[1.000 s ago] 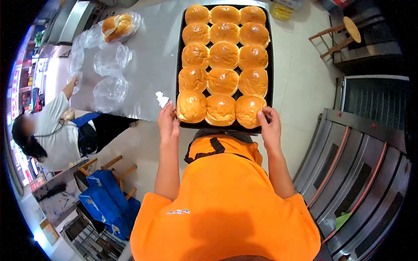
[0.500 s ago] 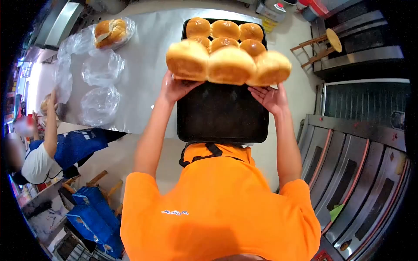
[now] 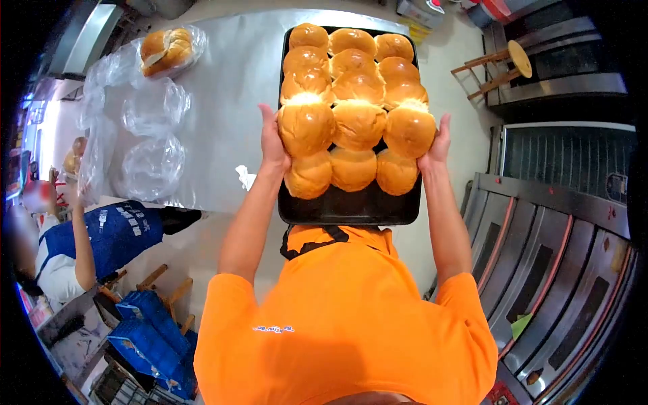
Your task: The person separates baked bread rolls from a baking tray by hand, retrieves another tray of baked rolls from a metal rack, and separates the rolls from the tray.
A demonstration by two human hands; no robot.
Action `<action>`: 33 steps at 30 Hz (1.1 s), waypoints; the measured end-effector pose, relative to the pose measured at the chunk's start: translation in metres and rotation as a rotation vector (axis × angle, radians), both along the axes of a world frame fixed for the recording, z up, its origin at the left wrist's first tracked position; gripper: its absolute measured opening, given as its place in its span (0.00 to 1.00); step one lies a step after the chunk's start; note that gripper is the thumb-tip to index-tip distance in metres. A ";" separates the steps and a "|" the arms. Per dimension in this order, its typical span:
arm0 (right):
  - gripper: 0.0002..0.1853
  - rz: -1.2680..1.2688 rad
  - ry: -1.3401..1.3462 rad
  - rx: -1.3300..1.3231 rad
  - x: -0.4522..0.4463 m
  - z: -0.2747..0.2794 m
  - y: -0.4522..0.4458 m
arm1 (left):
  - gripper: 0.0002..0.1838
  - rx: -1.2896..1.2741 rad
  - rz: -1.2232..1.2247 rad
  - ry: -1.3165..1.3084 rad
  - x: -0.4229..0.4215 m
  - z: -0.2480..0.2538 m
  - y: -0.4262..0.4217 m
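Observation:
Golden-brown bread buns (image 3: 307, 128), joined in rows of three, lie over a black baking tray (image 3: 347, 214). My left hand (image 3: 275, 143) holds the left side of the near block of buns, thumb up and fingers partly hidden below it. At the block's right side, my right hand (image 3: 435, 145) grips in the same way. This near block appears tilted, with a pale torn edge along its far side. More rows of buns (image 3: 354, 40) fill the tray's far half.
The tray rests on a metal table (image 3: 233, 81), with clear plastic bags (image 3: 152, 165) and a bagged bread (image 3: 167, 50) to the left. A co-worker in a blue apron (image 3: 115, 233) stands at left. A stool (image 3: 518, 59) and metal oven-like unit (image 3: 553, 290) are at right.
Both hands have brought the held buns down and toward me, turning them from undersides showing to glossy tops showing. The co-worker's arm has shifted slightly.

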State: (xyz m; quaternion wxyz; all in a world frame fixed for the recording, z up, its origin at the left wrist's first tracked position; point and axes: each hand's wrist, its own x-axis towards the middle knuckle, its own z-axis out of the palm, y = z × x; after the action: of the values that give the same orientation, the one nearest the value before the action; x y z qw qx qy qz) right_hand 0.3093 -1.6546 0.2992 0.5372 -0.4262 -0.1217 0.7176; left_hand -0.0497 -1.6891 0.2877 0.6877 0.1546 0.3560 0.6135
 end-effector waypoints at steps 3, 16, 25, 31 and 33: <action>0.44 0.057 0.047 0.135 0.016 0.005 0.017 | 0.56 0.070 -0.050 -0.122 -0.009 0.001 0.009; 0.19 0.455 -0.580 0.086 0.000 0.080 0.024 | 0.46 0.072 -0.548 -0.298 -0.034 -0.004 0.045; 0.40 0.743 -0.497 -0.260 -0.048 0.060 0.017 | 0.47 0.113 -0.528 -0.410 -0.023 -0.015 0.050; 0.43 0.811 -0.533 0.528 -0.063 0.031 0.037 | 0.42 0.072 -0.510 -0.334 -0.036 -0.056 0.039; 0.45 0.788 -0.522 0.481 -0.073 0.049 0.028 | 0.44 0.100 -0.585 -0.360 -0.035 -0.054 0.037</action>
State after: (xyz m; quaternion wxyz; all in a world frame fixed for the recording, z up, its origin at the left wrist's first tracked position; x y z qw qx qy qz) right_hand 0.2361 -1.6271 0.3486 0.2615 -0.3772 -0.5635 0.6869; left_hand -0.0851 -1.6517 0.2336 0.8777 0.1732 0.1391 0.4246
